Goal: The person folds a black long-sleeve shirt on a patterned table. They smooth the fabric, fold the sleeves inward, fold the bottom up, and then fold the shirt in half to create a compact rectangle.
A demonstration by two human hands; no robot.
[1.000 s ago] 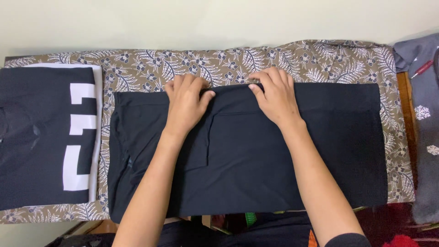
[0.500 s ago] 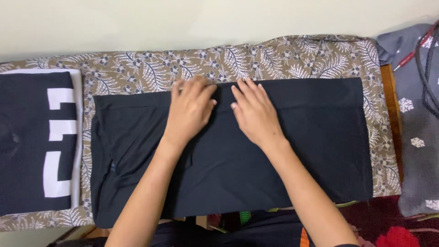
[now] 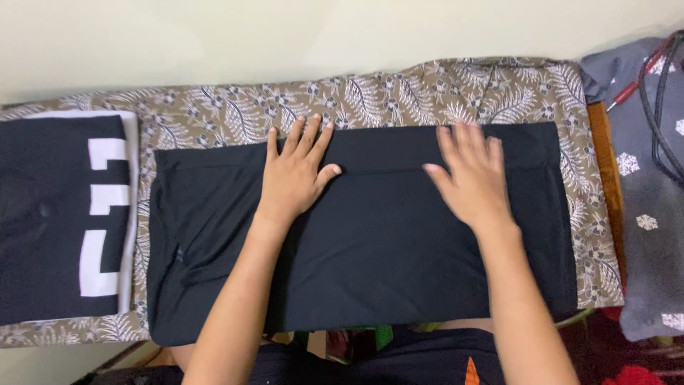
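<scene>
Head view: left hand [image 3: 296, 175] and right hand [image 3: 472, 178], open-palmed, gripping nothing, press flat on the folded black garment [image 3: 370, 242], smoothing it.

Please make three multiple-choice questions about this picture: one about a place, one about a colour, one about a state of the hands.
1. Where does the folded black and white garment lie?
A. left of the folded plain black garment
B. right of it
C. on top of it

2. What colour is the leaf-patterned cloth under the garments?
A. red
B. brown with pale leaves
C. plain blue

3. How are the hands?
A. closed in fists
B. lifted in the air
C. flat with fingers spread

Answers:
1 A, it sits at the picture's left edge.
2 B, brown shows around the garments.
3 C, the left hand and the right hand both press open on the plain black garment.
</scene>
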